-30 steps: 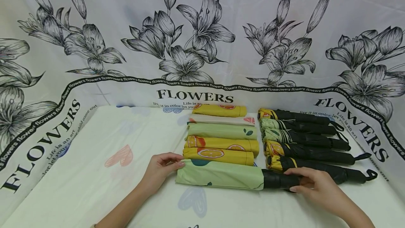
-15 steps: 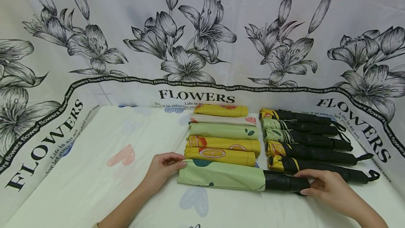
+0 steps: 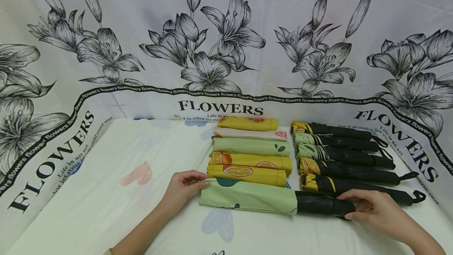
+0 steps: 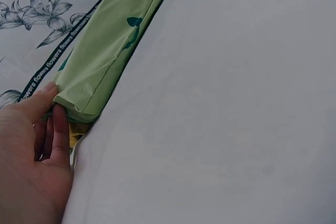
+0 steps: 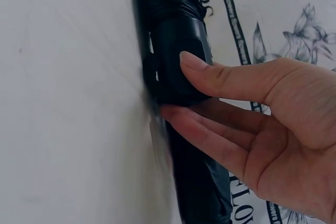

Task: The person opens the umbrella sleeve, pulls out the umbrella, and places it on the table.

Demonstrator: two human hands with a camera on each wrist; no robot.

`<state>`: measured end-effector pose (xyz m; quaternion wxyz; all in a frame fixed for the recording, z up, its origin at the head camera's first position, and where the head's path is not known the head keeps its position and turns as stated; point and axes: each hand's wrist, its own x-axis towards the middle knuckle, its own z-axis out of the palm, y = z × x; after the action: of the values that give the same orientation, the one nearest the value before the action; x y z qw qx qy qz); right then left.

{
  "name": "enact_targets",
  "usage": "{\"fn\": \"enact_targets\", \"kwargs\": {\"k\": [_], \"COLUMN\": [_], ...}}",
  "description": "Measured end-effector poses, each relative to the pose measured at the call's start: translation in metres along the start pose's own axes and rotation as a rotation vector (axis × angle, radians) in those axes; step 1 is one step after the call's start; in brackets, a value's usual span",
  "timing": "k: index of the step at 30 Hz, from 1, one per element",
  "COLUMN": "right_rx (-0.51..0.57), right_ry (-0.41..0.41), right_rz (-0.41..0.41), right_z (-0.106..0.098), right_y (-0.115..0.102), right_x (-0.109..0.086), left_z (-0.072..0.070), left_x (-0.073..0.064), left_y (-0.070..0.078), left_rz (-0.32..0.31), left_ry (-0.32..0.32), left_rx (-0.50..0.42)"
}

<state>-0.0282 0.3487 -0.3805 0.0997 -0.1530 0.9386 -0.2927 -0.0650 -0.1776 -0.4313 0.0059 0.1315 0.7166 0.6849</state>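
Note:
A light green sleeve (image 3: pixel 251 196) with dark leaf prints lies in front of the rows. Out of its right end sticks a black folded umbrella (image 3: pixel 315 203). The left hand (image 3: pixel 184 192) pinches the sleeve's left end between thumb and fingers; the left wrist view shows the thumb on top of the green cloth (image 4: pixel 100 61). At the other end, the right hand (image 3: pixel 380 211) grips the umbrella's black handle (image 5: pixel 181 72), thumb on one side and fingers on the other. Whatever part of the umbrella lies within the sleeve is hidden.
Behind the green sleeve lie several flat sleeves, among them a yellow one with orange slices (image 3: pixel 240 171) and a green one (image 3: pixel 251 146). To their right is a row of folded umbrellas (image 3: pixel 354 170). A flower-printed curtain (image 3: pixel 226 42) hangs behind the white sheet (image 3: pixel 106 192).
The right hand has moved to the right with the umbrella's handle, and more of the black umbrella shows outside the sleeve. The left hand keeps its pinch on the sleeve's end.

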Motion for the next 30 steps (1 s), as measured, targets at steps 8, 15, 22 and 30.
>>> {"fn": "enact_targets", "kwargs": {"k": [8,15,22,30], "right_rx": [0.024,0.068,0.029,0.028], "right_ry": [-0.035,-0.063,0.115,0.356], "right_rz": [0.072,0.055,-0.047,-0.193], "right_z": [-0.008,-0.010,-0.007,0.024], "right_y": [0.011,0.014,0.007,-0.042], "right_x": [-0.003,-0.004,-0.010,0.002], "left_z": [-0.001,0.000,0.000,0.000], "left_x": [0.000,-0.001,0.000,0.001], "left_y": [-0.001,0.000,0.000,0.000], "left_rz": [-0.004,-0.011,-0.012,-0.012], "left_ry": [-0.009,-0.018,-0.015,-0.002], "left_rx": [0.003,-0.014,0.007,0.021]}}
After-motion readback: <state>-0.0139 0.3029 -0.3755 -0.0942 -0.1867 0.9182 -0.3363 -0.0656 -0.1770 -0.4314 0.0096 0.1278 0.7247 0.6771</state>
